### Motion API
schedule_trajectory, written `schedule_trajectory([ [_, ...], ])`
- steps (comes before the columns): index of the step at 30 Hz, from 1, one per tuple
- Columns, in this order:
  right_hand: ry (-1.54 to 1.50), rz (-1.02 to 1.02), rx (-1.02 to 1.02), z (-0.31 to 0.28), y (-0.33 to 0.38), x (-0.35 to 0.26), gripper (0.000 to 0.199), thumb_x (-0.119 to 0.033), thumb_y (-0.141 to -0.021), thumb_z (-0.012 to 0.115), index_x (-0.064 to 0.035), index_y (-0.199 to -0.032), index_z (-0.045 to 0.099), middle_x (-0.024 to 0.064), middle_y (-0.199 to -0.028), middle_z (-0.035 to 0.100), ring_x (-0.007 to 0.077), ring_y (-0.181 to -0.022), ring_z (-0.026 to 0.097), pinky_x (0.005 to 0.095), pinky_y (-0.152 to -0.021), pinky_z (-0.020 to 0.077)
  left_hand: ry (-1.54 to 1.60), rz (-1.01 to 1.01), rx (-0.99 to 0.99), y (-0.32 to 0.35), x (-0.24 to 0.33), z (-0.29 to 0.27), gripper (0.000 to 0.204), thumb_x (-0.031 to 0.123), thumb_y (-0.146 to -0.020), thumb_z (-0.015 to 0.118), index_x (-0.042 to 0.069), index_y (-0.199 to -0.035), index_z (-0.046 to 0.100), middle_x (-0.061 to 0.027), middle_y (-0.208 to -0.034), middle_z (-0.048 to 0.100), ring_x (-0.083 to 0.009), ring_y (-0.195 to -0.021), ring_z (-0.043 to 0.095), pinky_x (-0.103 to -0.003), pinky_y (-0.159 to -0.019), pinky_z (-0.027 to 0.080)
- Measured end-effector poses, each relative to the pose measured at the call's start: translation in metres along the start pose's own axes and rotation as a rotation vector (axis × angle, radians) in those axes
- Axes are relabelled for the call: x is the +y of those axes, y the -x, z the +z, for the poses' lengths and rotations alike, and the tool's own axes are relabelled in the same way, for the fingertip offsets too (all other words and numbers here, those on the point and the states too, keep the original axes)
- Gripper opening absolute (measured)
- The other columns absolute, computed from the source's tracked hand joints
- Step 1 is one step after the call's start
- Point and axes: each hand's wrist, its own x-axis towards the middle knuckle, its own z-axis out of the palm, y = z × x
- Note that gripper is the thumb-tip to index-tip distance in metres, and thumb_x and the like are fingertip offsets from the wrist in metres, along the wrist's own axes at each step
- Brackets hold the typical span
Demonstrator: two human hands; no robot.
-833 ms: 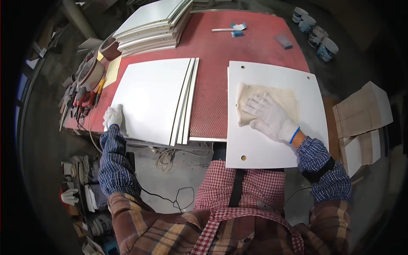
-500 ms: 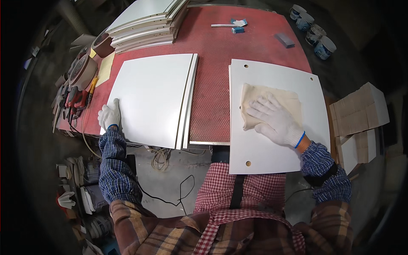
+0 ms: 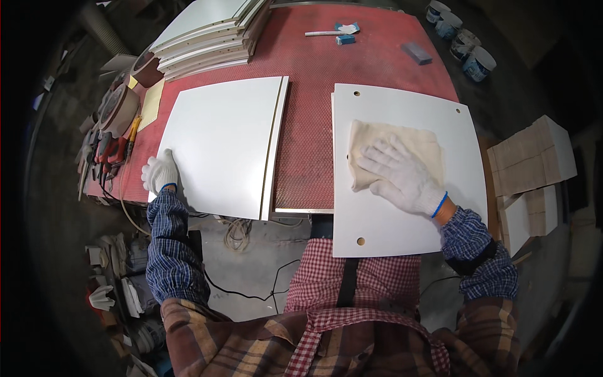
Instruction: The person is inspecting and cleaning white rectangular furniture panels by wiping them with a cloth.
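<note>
My left hand [image 3: 161, 172], in a white knit glove, closes on the left edge of a white panel [image 3: 220, 147], its thumb lying on top. A narrow strip with a dark line runs down that panel's right side. On the right, another white panel [image 3: 402, 226] with round holes overhangs the table's near edge. A beige cloth [image 3: 370, 179] lies on it. My gloved right hand [image 3: 405, 176] rests palm down on the cloth, fingers stretched out.
Both panels lie on a red textured table [image 3: 308, 125]. White boards [image 3: 207, 47] are stacked at the far left, near tape rolls [image 3: 119, 110] and hand tools [image 3: 110, 151]. A small blue block [image 3: 345, 39] sits farther back. Tubs [image 3: 478, 64] and cardboard [image 3: 534, 154] stand at the right.
The whole view has shifted slightly, with the table's contents now a little farther left. Less of the strip along the left panel's right side shows. Both hands keep nearly the same places.
</note>
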Motion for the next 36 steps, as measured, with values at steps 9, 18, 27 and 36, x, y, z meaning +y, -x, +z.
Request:
schedule_trajectory([
  [9, 0.028, 0.055, -0.017, 0.002, 0.003, 0.006, 0.06, -0.043, -0.1, 0.055, -0.013, -0.152, 0.05, 0.0114, -0.159, 0.047, 0.0276, -0.152, 0.034, 0.0469, -0.13, 0.0115, 0.306, 0.914, -0.047, 0.157, 0.165, -0.026, 0.081, 0.058, -0.093, 0.062, 0.009, -0.154, 0.043, -0.0224, -0.163, 0.033, -0.0402, -0.155, 0.022, -0.051, -0.125, 0.02],
  [18, -0.033, 0.054, 0.029, 0.006, 0.005, 0.005, 0.06, -0.045, -0.102, 0.052, -0.0124, -0.153, 0.049, 0.0098, -0.16, 0.045, 0.0274, -0.153, 0.033, 0.0475, -0.13, 0.0118, 0.143, 0.9, -0.015, 0.156, 0.2, 0.006, 0.069, 0.041, -0.096, 0.06, 0.01, -0.154, 0.039, -0.0147, -0.16, 0.038, -0.0349, -0.149, 0.031, -0.054, -0.118, 0.024],
  [27, -0.033, 0.007, 0.073, 0.015, 0.008, 0.008, 0.06, -0.046, -0.102, 0.052, -0.0121, -0.151, 0.051, 0.0099, -0.159, 0.046, 0.0282, -0.152, 0.034, 0.0481, -0.129, 0.0147, 0.2, 0.872, -0.013, 0.151, 0.195, 0.003, 0.069, 0.04, -0.095, 0.059, 0.007, -0.153, 0.04, -0.0166, -0.161, 0.038, -0.0338, -0.149, 0.032, -0.053, -0.119, 0.024],
  [36, 0.119, 0.065, 0.063, 0.02, 0.032, -0.016, 0.062, -0.051, -0.102, 0.051, -0.0151, -0.153, 0.05, 0.0072, -0.162, 0.043, 0.0261, -0.153, 0.034, 0.0498, -0.129, 0.0129, 0.992, 1.022, -0.326, 0.287, 0.132, -0.048, 0.057, 0.028, -0.102, 0.061, -0.002, -0.148, 0.047, -0.0274, -0.155, 0.044, -0.0402, -0.145, 0.043, -0.043, -0.118, 0.039],
])
